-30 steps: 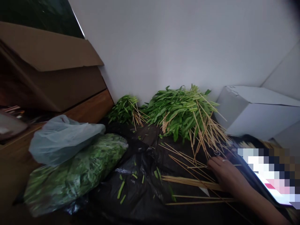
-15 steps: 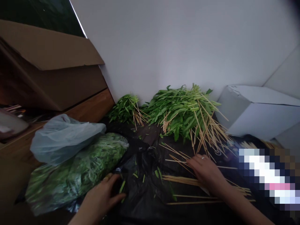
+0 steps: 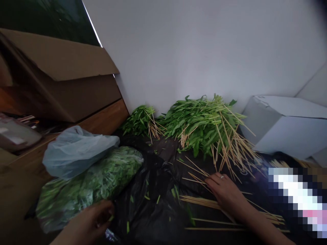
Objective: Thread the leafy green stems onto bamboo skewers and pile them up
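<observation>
My left hand (image 3: 93, 216) is beside the clear bag of leafy greens (image 3: 97, 177), its fingers curled. A small green scrap (image 3: 111, 218) shows at the thumb tip, partly hidden by the hand. To the right, my right hand (image 3: 223, 190) has its fingers closed down over several thin bamboo skewers (image 3: 195, 177), whose ends stick out on both sides. Under that wrist lies a row of more skewers (image 3: 199, 200). Beyond it is a large heap of leafy stems on skewers (image 3: 199, 126), and a smaller skewered bunch (image 3: 139, 120) lies farther left.
Black plastic sheeting (image 3: 153, 224) covers the work surface, with cut green bits scattered on it. A pale plastic bag (image 3: 76, 151) rests against the greens bag. An open cardboard box (image 3: 84, 95) stands back left, a white box (image 3: 288, 132) back right, against a white wall.
My left hand has drawn back left and its fingers have curled in. My right hand stays on the skewers. The whole view has shifted slightly.
</observation>
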{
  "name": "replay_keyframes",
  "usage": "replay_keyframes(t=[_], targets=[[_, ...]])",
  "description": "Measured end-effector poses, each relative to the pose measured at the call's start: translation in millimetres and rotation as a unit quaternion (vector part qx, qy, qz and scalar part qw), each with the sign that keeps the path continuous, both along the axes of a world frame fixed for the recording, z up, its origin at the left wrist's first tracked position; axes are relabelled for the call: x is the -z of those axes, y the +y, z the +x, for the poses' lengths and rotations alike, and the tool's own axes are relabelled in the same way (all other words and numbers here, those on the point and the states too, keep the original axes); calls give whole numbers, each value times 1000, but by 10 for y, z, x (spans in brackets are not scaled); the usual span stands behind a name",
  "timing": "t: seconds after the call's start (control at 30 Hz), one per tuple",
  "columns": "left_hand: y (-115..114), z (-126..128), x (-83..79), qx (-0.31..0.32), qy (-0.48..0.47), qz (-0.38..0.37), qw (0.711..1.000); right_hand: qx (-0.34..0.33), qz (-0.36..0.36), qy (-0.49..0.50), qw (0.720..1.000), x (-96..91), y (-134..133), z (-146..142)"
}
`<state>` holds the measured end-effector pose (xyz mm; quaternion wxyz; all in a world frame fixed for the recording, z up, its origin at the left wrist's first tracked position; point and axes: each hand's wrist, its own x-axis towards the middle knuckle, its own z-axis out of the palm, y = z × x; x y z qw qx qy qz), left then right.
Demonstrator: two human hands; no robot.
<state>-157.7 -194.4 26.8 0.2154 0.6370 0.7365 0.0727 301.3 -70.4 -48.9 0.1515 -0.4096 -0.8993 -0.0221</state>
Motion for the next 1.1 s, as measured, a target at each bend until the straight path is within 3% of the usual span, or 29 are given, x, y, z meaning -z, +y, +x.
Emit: replay_keyframes(t=[0.03, 0.1, 0.2, 0.3, 0.4, 0.53, 0.67, 0.8, 0.93, 1.1], targets=[[3, -126, -94, -5, 1, -2, 1000, 0, -2, -2, 1000, 8, 2, 8], [78, -329, -334, -83, 45, 78, 992, -1, -5, -2, 1000, 10, 0, 22], [380, -490, -718, -198, 177, 188, 946, 0, -4, -5, 1000, -17, -13, 38], [814, -586, -942, -192, 242, 155, 938, 3, 4, -6, 1000, -58, -39, 59], [1177, -696, -1018, -123, 289, 103, 944, -1, 11, -6, 1000, -100, -68, 100], [1395, -738, -1226, -156, 307, 197, 918, -1, 9, -4, 1000, -201, -74, 146], [1473, -608, -1597, -182, 203, 351, 896, -8, 9, -2, 1000, -366, 11, 89], [1579, -315, -1874, -154, 14, 469, 870, -25, -3, 56, 998, -537, 157, -111], [1681, 176, -1982, -80, -171, 488, 852, -56, -60, 187, 979, -659, 309, -428], [1787, 725, -1889, 10, -337, 436, 835, -26, -176, 367, 913, -745, 480, -842]])
